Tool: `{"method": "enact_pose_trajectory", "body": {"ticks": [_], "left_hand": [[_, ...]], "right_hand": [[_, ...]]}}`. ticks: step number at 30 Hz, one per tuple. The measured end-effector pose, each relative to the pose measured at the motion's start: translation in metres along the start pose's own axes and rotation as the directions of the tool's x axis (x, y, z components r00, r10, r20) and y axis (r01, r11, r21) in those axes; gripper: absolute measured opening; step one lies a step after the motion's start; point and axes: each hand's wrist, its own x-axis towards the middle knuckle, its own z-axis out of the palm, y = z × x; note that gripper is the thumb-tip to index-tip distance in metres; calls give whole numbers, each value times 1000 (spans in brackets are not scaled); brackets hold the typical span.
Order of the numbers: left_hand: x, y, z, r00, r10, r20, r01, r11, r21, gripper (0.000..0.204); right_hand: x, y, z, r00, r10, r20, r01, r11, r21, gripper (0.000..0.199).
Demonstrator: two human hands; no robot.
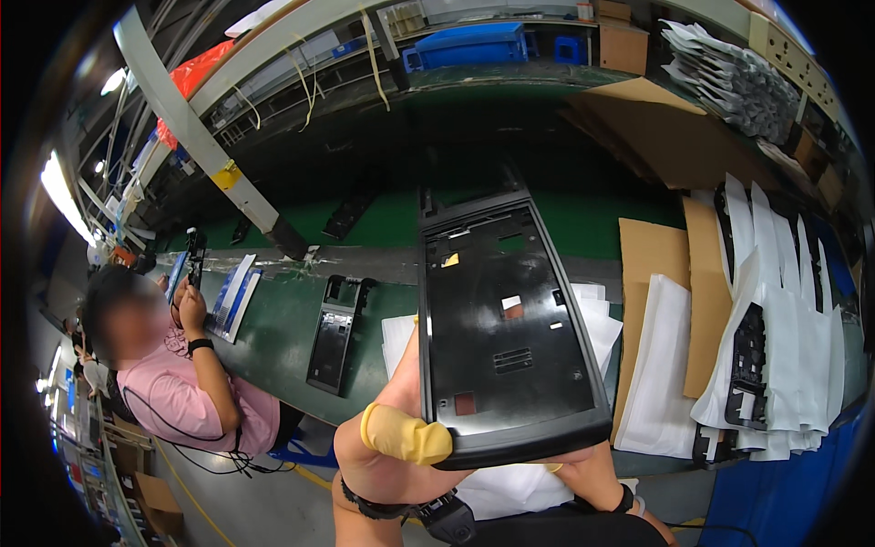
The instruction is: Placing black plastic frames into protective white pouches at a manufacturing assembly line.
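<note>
A large black plastic housing (pixel 538 392), with a raised rim and several cut-outs, is held up tilted in front of me. My left hand (pixel 365 460) grips its lower left corner, the thumb, in a yellow finger cot (pixel 406 436), lying along the edge. Under the lower right corner is my right hand (pixel 588 472), bearing the housing from below; its fingers are mostly hidden. White sheets (pixel 597 319) show behind the housing on the table, and more white wrapping (pixel 515 490) lies below it.
A smaller black frame (pixel 333 342) lies on the green table (pixel 273 351) to the left. At right stand cardboard pieces (pixel 649 242) and several white-sleeved black parts (pixel 775 346). A co-worker in pink (pixel 182 392) holds a black part at far left. A post (pixel 219 146) rises beyond.
</note>
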Motion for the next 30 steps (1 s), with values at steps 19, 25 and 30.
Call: {"method": "enact_pose_trajectory", "body": {"ticks": [19, 25, 30], "left_hand": [[25, -7, -14, 971, -141, 195, 193, 941, -278, 78], [148, -45, -74, 982, -83, -167, 186, 514, 838, 56], [262, -109, -121, 991, 45, -127, 132, -514, 848, 52]], "right_hand": [[7, -16, -9, 996, -29, -81, 29, 1000, 3, 51], [6, -16, -8, 997, 27, -77, -32, 998, -61, 52], [2, -16, -15, 998, 53, -29, -55, 996, -71, 53]]}}
